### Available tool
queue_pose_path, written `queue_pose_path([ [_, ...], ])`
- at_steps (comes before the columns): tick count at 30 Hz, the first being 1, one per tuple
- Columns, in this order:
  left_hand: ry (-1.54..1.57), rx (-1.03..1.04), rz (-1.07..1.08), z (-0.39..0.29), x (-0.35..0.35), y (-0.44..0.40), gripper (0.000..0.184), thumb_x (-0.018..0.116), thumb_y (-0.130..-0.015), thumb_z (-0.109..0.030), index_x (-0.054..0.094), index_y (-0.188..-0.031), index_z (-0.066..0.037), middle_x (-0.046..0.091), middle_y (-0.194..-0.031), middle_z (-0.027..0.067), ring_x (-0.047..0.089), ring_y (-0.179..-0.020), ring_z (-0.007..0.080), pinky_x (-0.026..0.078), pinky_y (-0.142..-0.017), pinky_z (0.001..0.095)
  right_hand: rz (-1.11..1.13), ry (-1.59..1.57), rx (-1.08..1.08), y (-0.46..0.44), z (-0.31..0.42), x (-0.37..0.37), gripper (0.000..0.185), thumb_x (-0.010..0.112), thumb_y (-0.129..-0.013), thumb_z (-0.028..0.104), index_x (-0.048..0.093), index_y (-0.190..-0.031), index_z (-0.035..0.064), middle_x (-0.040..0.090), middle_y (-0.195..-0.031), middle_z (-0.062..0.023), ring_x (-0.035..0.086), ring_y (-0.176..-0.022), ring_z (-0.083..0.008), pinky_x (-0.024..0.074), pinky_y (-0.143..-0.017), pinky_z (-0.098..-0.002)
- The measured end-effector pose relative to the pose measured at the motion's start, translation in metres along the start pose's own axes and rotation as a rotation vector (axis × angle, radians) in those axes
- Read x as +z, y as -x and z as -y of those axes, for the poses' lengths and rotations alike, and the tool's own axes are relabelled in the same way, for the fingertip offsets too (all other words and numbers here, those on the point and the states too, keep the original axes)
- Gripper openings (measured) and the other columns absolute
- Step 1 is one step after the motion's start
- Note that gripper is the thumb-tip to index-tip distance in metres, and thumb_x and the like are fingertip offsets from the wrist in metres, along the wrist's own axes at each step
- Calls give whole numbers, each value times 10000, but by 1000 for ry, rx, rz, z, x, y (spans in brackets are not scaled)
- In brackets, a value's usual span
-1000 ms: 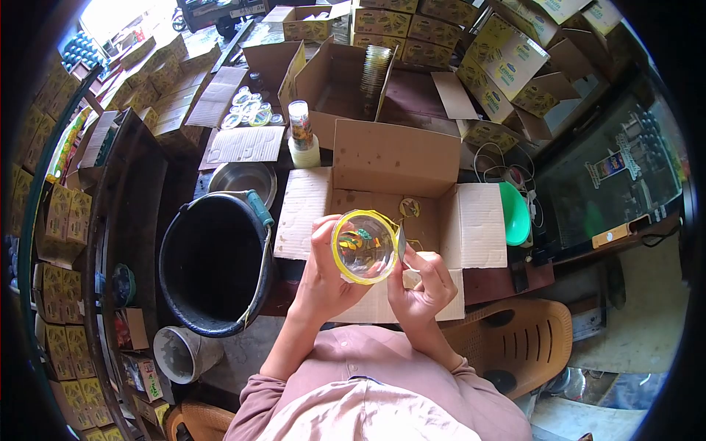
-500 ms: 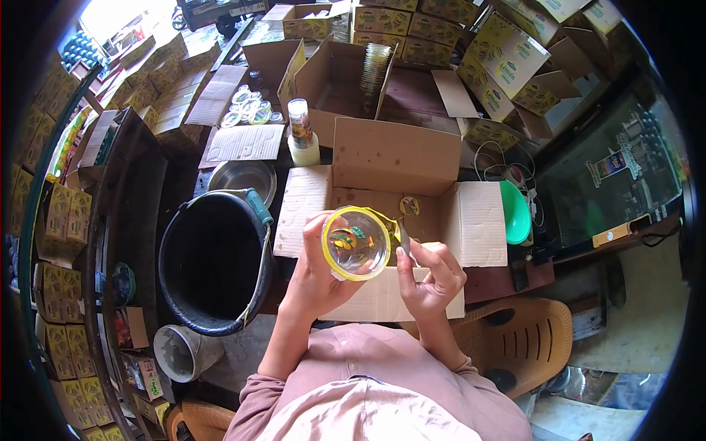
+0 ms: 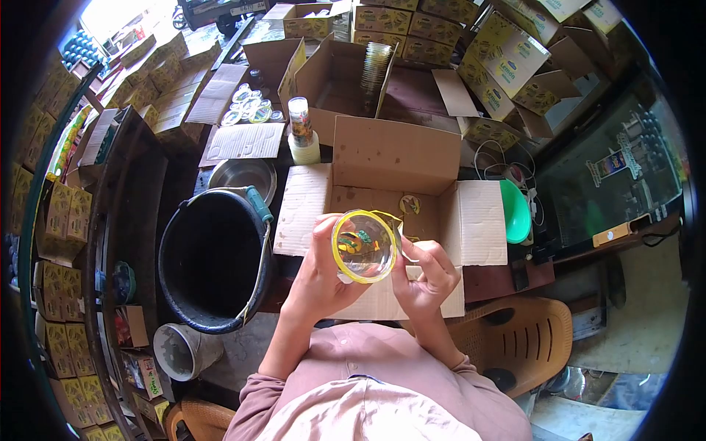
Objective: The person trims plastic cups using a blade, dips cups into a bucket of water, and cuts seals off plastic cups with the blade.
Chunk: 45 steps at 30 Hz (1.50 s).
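My left hand is wrapped round a clear plastic cup, whose round yellow-edged end with a green and orange print faces me. A thin yellow strip curls off the upper right of that edge. Against the right side of the cup, my right hand pinches a small thin grey blade, mostly hidden by the fingers. Below both hands stands an open cardboard box with its flaps spread. Inside it lies a curled yellow ring scrap.
A large black bucket stands on the left, a metal basin behind it. Stacked cups, round printed pieces and another open box are at the back. To the right sit a green bowl and a brown chair.
The cup has shifted slightly right and down and turned a little. My right hand has moved closer to its edge, and the loose yellow strip has changed shape.
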State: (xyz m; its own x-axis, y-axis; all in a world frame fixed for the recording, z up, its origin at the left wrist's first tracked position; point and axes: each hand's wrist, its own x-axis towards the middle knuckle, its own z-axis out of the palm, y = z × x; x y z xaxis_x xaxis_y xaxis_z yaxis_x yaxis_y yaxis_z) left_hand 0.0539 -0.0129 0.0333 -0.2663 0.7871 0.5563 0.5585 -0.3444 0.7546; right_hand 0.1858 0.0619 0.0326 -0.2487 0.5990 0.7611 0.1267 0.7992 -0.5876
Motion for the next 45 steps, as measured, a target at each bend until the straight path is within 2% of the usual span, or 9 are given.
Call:
queue_pose_path([
  [8, 42, -50, 40, 0, -2, 4, 690, 732, -670, -119, 280, -1182, -16, 438, -1058, 194, 498, -949, 309, 436, -800, 361, 24, 56, -45, 1, -4, 1, 345, 657, -593, -84, 672, -909, 55, 545, -659, -47, 548, -570, -147, 454, -527, -252],
  [17, 66, -4, 75, -1, 0, 2, 713, 732, -660, -83, 263, -1193, -22, 438, -1055, 192, 491, -986, 315, 427, -831, 361, -1, 93, -8, -2, -5, 2, 344, 668, -606, -72, 671, -920, 68, 554, -657, -47, 550, -570, -145, 453, -527, -253],
  [24, 298, -78, 11, 20, 11, 6, 714, 718, -661, -40, 254, -1204, -44, 442, -1129, 158, 502, -1035, 240, 407, -886, 345, -26, 22, 95, 3, -7, 0, 313, 682, -633, -61, 668, -922, 58, 587, -683, -52, 564, -592, -124, 455, -545, -235],
  [27, 431, -81, 55, 31, 12, 7, 695, 692, -672, -17, 248, -1205, -54, 435, -1145, 158, 486, -1063, 227, 403, -897, 343, -28, 0, 99, 5, -7, 1, 289, 680, -645, -56, 664, -915, 44, 581, -671, -54, 565, -587, -118, 452, -529, -226],
  [32, 467, -90, 17, 36, 19, 11, 686, 662, -686, 3, 225, -1210, -68, 405, -1164, 169, 456, -1096, 233, 399, -903, 341, -57, 14, 78, 6, 1, 0, 281, 662, -651, -68, 658, -915, 27, 569, -654, -48, 559, -565, -110, 451, -515, -218],
  [36, 294, -39, -56, 34, 20, 11, 710, 659, -694, -4, 185, -1219, -60, 382, -1137, 166, 442, -1102, 243, 403, -891, 342, -69, -31, 19, 9, 6, 0, 289, 655, -650, -74, 655, -923, 21, 567, -655, -46, 552, -550, -104, 452, -515, -215],
  [45, 104, 46, -39, 23, 18, 9, 736, 688, -684, -17, 163, -1199, -38, 338, -1110, 172, 449, -1043, 250, 396, -874, 335, -54, -29, 49, 12, 7, 1, 290, 660, -642, -75, 658, -916, 23, 568, -658, -52, 557, -558, -110, 449, -517, -219],
])
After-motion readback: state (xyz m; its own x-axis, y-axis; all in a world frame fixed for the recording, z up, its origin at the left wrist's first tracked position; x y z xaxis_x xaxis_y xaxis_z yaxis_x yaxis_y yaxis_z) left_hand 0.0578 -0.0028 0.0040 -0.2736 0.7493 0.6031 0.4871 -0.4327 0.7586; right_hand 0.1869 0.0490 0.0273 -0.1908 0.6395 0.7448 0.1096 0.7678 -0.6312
